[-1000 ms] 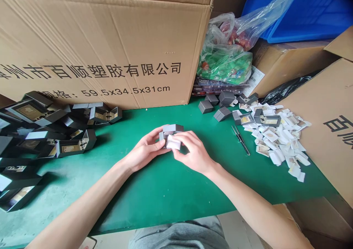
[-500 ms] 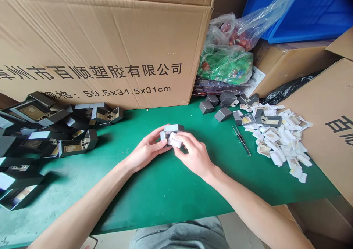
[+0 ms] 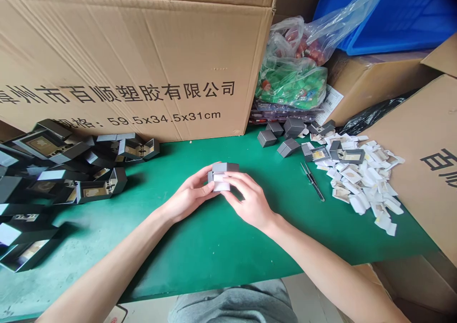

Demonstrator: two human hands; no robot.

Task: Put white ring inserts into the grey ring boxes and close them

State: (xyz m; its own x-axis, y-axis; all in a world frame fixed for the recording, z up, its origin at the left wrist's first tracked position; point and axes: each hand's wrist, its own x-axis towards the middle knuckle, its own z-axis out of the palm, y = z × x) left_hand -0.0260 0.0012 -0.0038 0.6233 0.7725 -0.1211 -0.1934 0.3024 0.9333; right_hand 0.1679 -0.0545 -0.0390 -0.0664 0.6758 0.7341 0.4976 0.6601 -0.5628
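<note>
Head camera view: at the far left, open dark jewellery boxes (image 3: 64,170) lie heaped on a green work mat (image 3: 200,261). Toward the middle, the left hand (image 3: 191,194) curls around a small grey box (image 3: 224,167) from its left side, while the right hand (image 3: 250,200) cups it from the right, fingers (image 3: 232,180) resting over a white insert (image 3: 221,186) at its front. Both hands hold the box closely between them, above the mat. Further right lie steel tweezers (image 3: 312,181), then grey boxes (image 3: 282,136) and a scatter of white inserts (image 3: 367,180).
</note>
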